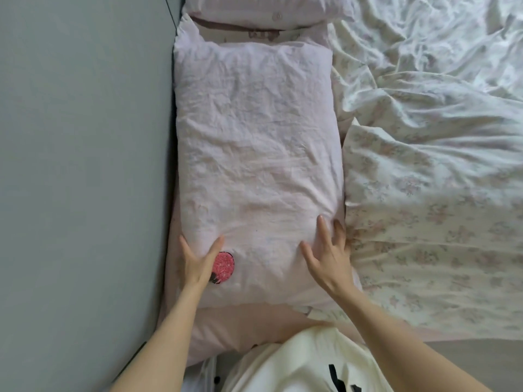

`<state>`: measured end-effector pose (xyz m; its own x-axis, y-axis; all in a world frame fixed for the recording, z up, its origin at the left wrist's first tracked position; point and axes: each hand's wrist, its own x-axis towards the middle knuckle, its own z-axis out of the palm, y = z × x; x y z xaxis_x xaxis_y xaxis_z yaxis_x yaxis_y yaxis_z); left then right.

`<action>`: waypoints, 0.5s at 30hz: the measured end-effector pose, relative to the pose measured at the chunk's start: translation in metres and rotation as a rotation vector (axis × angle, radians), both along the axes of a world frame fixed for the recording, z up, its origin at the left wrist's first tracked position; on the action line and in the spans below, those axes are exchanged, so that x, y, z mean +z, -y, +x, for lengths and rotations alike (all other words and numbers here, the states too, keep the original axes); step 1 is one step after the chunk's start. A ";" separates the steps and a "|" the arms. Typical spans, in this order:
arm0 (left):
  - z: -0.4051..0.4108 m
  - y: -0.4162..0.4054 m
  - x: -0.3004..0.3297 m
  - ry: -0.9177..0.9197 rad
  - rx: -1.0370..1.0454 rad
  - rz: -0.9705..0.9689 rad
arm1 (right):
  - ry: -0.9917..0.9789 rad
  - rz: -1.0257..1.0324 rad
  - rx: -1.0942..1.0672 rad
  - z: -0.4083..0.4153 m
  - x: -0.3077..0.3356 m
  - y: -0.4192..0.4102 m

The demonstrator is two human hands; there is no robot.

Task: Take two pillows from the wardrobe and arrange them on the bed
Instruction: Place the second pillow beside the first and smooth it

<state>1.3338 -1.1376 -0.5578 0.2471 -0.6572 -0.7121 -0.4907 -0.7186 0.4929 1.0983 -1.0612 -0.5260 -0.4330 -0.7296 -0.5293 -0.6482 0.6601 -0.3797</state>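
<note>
- Near pillow (254,165): pale pink, wrinkled, lying flat along the left side of the bed (254,323), beside the grey wall (79,165).
- Round red patch (223,265) on its near corner, just beside the left hand.
- Left hand (196,263): spread open, pressed flat on the pillow's near left edge, thumb on top.
- Right hand (329,257): fingers (321,226) straight and splayed, resting on the pillow's near right edge.
- Far pillow (266,9): same pale pink, at the top, just beyond the near one.
- Floral duvet (430,165): crumpled, to the right, touching the near pillow's right side.
- Cream garment (305,363) at the bottom, between the forearms.
</note>
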 end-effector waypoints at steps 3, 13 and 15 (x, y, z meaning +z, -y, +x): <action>0.007 0.002 0.008 0.263 -0.040 -0.118 | -0.014 -0.062 -0.007 0.014 0.000 -0.001; 0.026 -0.010 0.011 0.380 -0.264 0.058 | 0.060 0.227 0.174 0.006 -0.014 -0.027; 0.018 -0.011 0.020 0.466 -0.410 -0.134 | -0.121 0.178 0.205 0.012 -0.008 -0.029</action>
<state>1.3516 -1.1263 -0.5379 0.2212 -0.8401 -0.4953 -0.8975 -0.3740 0.2336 1.1100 -1.0325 -0.5344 -0.3543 -0.7084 -0.6105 -0.8081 0.5604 -0.1813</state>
